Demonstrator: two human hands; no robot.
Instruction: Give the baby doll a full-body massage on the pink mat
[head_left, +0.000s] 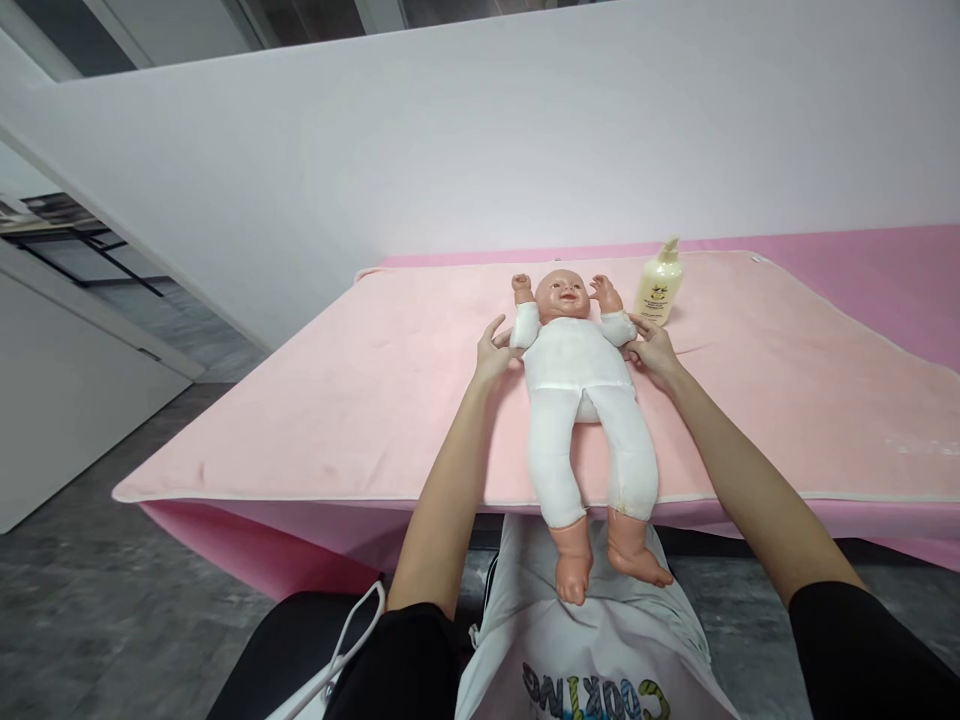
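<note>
A baby doll (577, 355) with a white cloth body lies face up on the pink blanket (375, 400). Its head points to the wall, and its feet hang past the table's front edge. My left hand (495, 352) touches the doll's upper arm on the left side, fingers apart. On the other side, my right hand (651, 350) has its thumb and fingers around the doll's other arm, near the elbow. A pale yellow pump bottle (659, 285) stands just beyond my right hand.
A white wall (525, 130) rises behind the table. Darker pink cloth (900, 290) shows under the blanket at the right. A white cable (352, 645) hangs by my left arm. At the left is a white door (75, 390).
</note>
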